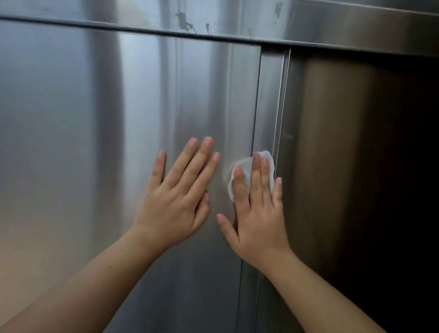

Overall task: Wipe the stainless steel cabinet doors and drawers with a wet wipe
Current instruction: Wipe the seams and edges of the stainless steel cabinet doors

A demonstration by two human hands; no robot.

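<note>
Wipe [267, 156] lies flat under the right hand [258, 222], on the right edge of the left door [47, 142], just beside the seam [268, 102]. That hand's fingers are straight, pressing the wipe rather than gripping it. The left hand [176, 202] rests flat on the door, fingers straight, holding nothing. The step probably goes best with even palm pressure and long overlapping strokes down the edge. The dark marks [183, 21] on the rail above likely need firmer rubbing.
</note>
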